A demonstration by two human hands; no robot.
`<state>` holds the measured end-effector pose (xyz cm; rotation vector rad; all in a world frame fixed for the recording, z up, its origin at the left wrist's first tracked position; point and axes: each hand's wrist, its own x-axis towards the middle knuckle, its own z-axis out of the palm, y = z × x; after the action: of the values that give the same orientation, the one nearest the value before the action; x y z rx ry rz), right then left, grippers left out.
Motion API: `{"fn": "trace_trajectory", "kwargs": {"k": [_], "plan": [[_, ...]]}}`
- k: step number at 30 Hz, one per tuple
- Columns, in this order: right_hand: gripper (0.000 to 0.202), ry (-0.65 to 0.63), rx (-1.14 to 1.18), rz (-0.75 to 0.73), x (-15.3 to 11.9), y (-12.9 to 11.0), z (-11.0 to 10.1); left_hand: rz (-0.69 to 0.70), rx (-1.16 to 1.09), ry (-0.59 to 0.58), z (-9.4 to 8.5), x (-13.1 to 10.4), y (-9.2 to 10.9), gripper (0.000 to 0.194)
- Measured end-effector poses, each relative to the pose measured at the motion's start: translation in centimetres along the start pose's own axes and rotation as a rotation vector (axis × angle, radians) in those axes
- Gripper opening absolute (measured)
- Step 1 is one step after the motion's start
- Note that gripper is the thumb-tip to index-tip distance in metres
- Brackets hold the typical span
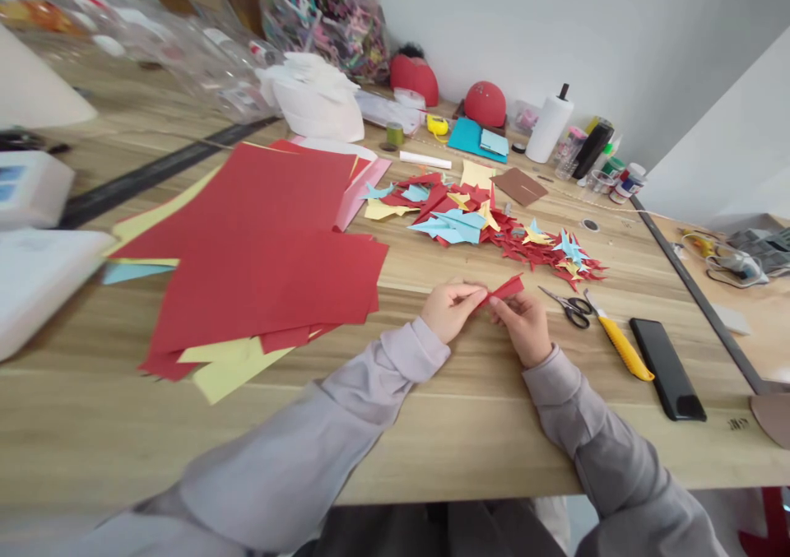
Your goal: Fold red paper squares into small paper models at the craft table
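Observation:
A small folded piece of red paper is held between both hands above the wooden table. My left hand pinches its left end, fingers closed. On the other side, my right hand grips it with thumb and fingers; part of the paper is hidden behind the fingers. Just beyond lies a heap of folded paper shapes, mostly red, with blue paper planes and some yellow ones among them. To the left, large sheets of red paper are stacked over yellow and pink sheets.
Right of my hands lie scissors, a yellow utility knife and a black phone. Along the wall stand a white roll, several jars and a red dome. Plastic bottles and a bag of colourful scraps fill the back left.

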<state>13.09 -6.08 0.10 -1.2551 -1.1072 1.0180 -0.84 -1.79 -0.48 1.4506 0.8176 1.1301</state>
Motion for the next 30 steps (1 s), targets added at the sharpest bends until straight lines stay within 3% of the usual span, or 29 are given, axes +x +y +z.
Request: {"fn": "trace_trajectory", "kwargs": {"k": [5,10,15,19,22,30], "plan": [[0.024,-0.010,0.144,-0.012,0.2,0.5,-0.3,-0.012,-0.087,-0.038,0.0,0.0,0.3,0.015],[0.021,-0.065,0.130,-0.042,0.1,0.3,-0.4,-0.093,-0.068,0.005,0.0,-0.1,0.8,0.016],[0.024,-0.088,0.167,0.030,-0.2,-0.2,-0.4,-0.238,-0.302,0.004,-0.1,-0.1,1.3,0.049],[0.021,-0.304,0.367,0.205,-0.4,-0.6,-0.6,-0.296,-0.504,0.004,-0.1,0.2,1.3,0.046],[0.021,-0.457,0.494,0.228,-0.6,-0.9,-0.5,-0.309,-0.539,-0.020,0.1,0.3,1.2,0.043],[0.029,-0.586,0.529,0.315,-0.7,-1.1,-0.5,-0.272,-0.401,-0.028,0.2,0.2,1.1,0.024]]}}
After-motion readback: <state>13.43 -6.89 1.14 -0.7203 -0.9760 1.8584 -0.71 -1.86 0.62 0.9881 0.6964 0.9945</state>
